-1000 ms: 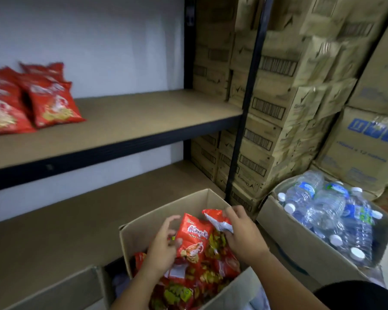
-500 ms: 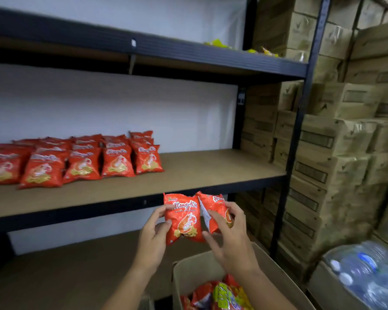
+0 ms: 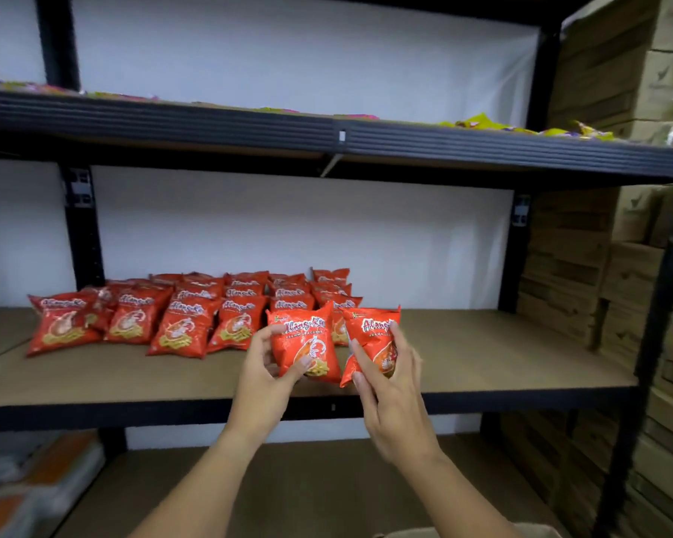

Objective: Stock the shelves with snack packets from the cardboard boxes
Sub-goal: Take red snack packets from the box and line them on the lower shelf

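**Two red packets reach the middle shelf**

Nearest you, both forearms rise from the bottom of the frame toward the rack, over the bare lower board (image 3: 288, 495). Your left hand (image 3: 263, 376) pinches one red snack packet (image 3: 307, 349) between thumb and curled fingers at its lower left corner, holding it upright with the printed face toward you, likely so the label reads outward once it is set down. Your right hand (image 3: 389, 398) wraps a second packet (image 3: 373, 339) from its right side, fingers curled across the front so that the bag creases slightly; it tilts a little to the right. The two packets sit just beside each other without clearly touching, one per hand, which lets you place both in a single reach.

Both hover above the front of the middle shelf (image 3: 482, 359), at the right end of the stocked rows (image 3: 195, 312), where red packets lean back in overlapping files. The bare board to the right looks like the natural next slot.

Farther off, the top shelf (image 3: 521, 149) carries yellow-green packets (image 3: 482, 124) lying flat, and stacked cardboard cartons (image 3: 618, 71) line the right wall.
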Action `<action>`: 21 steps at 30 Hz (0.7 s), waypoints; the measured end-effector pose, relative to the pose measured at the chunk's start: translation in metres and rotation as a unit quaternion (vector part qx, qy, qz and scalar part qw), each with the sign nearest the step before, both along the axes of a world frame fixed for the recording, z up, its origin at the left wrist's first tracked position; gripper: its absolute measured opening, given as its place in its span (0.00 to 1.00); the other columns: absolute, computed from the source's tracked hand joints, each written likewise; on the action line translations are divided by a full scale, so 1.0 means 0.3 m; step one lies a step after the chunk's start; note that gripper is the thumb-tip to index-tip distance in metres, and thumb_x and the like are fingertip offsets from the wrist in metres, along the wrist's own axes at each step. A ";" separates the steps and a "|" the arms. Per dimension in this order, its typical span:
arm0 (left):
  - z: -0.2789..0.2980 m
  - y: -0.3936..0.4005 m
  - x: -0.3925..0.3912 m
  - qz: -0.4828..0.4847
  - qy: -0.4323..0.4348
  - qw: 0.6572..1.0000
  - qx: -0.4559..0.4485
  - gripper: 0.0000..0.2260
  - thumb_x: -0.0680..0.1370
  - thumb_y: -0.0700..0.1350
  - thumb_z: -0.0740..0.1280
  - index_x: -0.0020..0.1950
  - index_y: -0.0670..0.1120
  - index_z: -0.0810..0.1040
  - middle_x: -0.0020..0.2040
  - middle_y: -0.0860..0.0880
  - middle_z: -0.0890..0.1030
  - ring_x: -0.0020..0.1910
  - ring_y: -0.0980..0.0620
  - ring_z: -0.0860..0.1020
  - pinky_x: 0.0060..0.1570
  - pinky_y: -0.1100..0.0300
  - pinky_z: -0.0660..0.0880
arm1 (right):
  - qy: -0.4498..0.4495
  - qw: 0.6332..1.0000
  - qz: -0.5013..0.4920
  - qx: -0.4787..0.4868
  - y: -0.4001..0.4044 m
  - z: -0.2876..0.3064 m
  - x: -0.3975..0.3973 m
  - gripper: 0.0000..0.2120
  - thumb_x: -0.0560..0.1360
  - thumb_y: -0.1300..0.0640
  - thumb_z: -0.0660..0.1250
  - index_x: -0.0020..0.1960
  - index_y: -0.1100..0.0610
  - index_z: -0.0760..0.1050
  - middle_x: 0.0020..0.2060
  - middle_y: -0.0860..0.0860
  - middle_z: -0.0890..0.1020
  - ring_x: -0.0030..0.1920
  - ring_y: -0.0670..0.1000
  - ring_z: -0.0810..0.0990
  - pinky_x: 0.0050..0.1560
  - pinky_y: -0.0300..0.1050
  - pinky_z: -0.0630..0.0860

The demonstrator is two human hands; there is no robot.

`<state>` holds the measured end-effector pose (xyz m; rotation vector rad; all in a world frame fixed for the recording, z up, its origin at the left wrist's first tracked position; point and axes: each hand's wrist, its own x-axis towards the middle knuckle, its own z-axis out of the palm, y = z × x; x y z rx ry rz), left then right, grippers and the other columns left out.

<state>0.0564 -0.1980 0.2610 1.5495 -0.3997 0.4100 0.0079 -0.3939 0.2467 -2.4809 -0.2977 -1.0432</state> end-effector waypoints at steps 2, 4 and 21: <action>0.001 0.017 0.068 0.006 0.011 1.000 0.005 0.25 0.75 0.43 0.74 0.67 0.55 0.69 0.61 0.54 0.77 0.57 0.58 0.78 0.43 0.71 0.77 | 0.033 0.999 -0.028 -0.021 0.014 0.012 0.073 0.25 0.82 0.41 0.53 0.78 0.37 0.55 0.77 0.45 0.38 0.76 0.43 0.37 0.68 0.42 0.64; -0.003 0.033 0.144 0.013 0.025 0.999 0.020 0.25 0.76 0.41 0.73 0.68 0.54 0.67 0.59 0.58 0.75 0.56 0.62 0.77 0.41 0.72 0.77 | 0.066 0.996 -0.049 -0.037 0.027 0.023 0.147 0.25 0.81 0.42 0.52 0.78 0.39 0.55 0.77 0.47 0.39 0.77 0.49 0.37 0.72 0.47 0.63; -0.059 0.074 0.482 0.078 0.014 0.981 0.179 0.28 0.75 0.49 0.73 0.73 0.59 0.67 0.69 0.53 0.73 0.64 0.53 0.75 0.59 0.55 0.78 | 0.223 0.967 -0.033 -0.118 0.054 -0.025 0.528 0.36 0.81 0.61 0.61 0.80 0.45 0.46 0.76 0.54 0.29 0.76 0.63 0.31 0.76 0.67 0.52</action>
